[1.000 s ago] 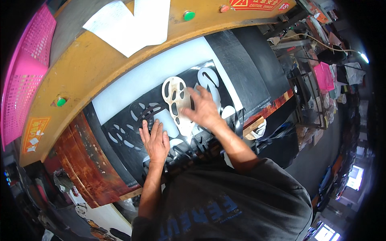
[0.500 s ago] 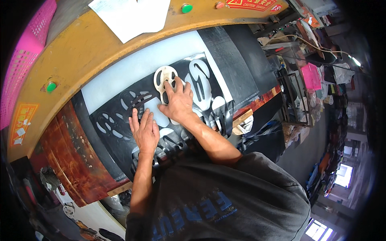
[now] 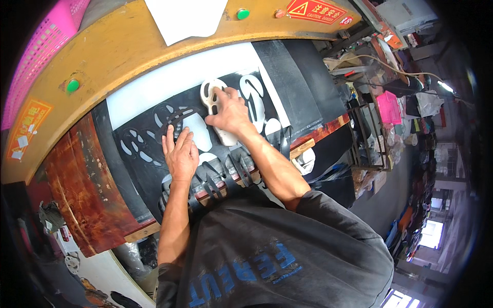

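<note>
My right hand (image 3: 232, 114) is closed around a pale metal cutting die (image 3: 206, 95) with oval openings, shaped like a shoe upper. Its side wall shows, and part of it is hidden under my fingers. Below it lies a black sheet (image 3: 139, 177) with several cut-outs that let the white board (image 3: 154, 84) show through. My left hand (image 3: 181, 156) rests on the sheet, fingers stretched out, beside dark curved strips (image 3: 179, 114) and a large pale cut-out. Loose black strips (image 3: 211, 177) hang over the near edge.
A yellow machine beam (image 3: 118, 56) with green buttons (image 3: 73, 85) arches across the far side, white paper (image 3: 187, 20) on it. Reddish-brown boards (image 3: 87, 190) flank the work at left. To the right stand a metal rack (image 3: 371, 134) and a pink basket (image 3: 389, 107).
My right hand's fingers, earlier spread over the die, now close around it, and the die's side wall shows more. My left hand stays nearly in place. The whole view has shifted slightly.
</note>
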